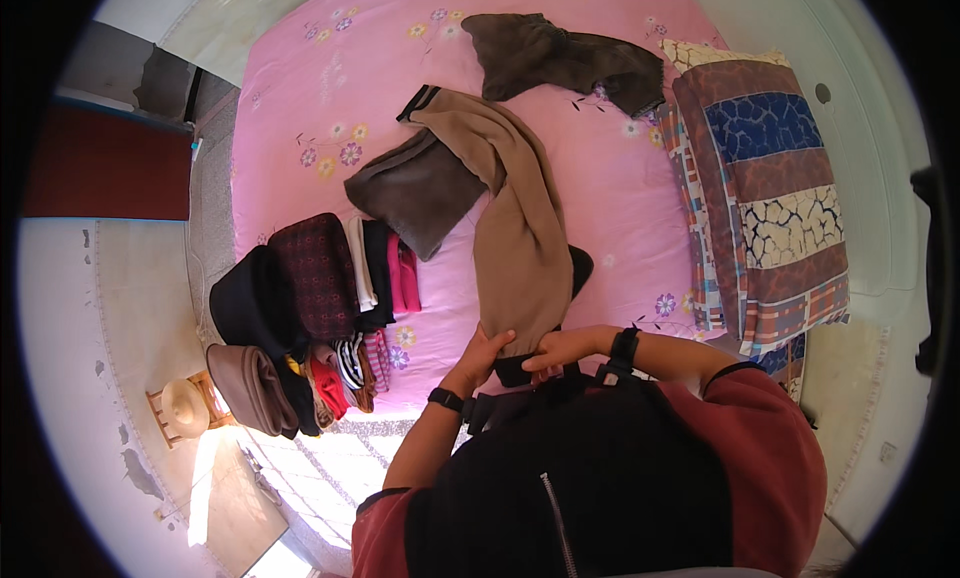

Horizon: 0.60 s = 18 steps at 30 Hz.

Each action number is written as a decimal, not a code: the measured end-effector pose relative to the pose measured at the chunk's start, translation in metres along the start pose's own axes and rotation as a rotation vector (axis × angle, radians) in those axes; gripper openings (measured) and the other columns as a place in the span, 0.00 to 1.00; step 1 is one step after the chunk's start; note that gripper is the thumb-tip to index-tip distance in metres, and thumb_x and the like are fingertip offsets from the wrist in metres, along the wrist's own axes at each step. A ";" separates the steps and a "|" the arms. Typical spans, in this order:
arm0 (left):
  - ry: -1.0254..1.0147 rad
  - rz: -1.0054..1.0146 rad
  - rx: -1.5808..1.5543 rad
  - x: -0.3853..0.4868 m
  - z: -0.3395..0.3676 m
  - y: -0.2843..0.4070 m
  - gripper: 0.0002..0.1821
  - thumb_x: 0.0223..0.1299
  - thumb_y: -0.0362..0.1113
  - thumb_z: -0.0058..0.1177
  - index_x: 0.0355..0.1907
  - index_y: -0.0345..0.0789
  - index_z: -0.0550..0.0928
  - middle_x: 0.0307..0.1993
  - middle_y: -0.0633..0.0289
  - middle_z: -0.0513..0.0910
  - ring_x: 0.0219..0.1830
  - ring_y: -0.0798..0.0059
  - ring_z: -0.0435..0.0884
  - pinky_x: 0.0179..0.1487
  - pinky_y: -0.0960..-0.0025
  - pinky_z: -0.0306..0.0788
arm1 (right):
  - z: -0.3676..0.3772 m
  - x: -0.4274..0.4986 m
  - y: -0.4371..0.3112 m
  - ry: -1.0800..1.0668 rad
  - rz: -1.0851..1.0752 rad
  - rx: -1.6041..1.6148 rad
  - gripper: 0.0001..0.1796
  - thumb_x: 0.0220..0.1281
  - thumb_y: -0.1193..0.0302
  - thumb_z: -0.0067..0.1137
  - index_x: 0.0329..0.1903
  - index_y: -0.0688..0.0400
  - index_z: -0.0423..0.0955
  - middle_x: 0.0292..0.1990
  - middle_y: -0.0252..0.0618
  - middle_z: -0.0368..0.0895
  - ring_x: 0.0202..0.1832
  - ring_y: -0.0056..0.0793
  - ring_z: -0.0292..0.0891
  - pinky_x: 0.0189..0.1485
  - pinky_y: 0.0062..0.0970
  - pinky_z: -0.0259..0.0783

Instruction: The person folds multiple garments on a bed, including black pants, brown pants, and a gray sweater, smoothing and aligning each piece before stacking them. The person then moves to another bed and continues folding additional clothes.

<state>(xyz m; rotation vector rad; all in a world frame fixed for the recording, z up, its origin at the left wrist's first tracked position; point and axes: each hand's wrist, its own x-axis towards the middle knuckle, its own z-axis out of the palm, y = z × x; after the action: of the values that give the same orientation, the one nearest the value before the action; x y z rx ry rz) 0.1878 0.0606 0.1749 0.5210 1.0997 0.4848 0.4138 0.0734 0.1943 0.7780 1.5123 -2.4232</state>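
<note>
A long tan garment with black trim stretches over the bed towards my body. At its near end, my left hand pinches the left side of the fabric with the thumb on top. My right hand grips the right side by the black band, its fingers partly hidden. The far end of the garment bends to the left and ends in a black band. It partly covers a dark brown plush garment. Another dark brown garment lies crumpled at the far side of the bed.
Folded clothes stand in piles at the bed's left near edge. Patterned folded bedding lies along the right side. The bed has a pink flowered sheet. A straw hat rests on a wooden chair at left.
</note>
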 end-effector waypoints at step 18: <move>0.274 0.161 0.845 -0.245 0.018 0.036 0.24 0.74 0.50 0.46 0.52 0.30 0.81 0.36 0.45 0.86 0.41 0.57 0.86 0.46 0.63 0.75 | -0.042 0.088 -0.022 0.627 -0.171 0.883 0.29 0.73 0.54 0.50 0.66 0.61 0.66 0.61 0.45 0.74 0.59 0.36 0.74 0.63 0.38 0.71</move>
<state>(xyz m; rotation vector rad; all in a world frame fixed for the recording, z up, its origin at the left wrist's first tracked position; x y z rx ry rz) 0.1083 -0.0622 0.3760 1.3172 1.5245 0.2098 0.3445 0.1304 0.1513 1.7442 0.5289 -3.1596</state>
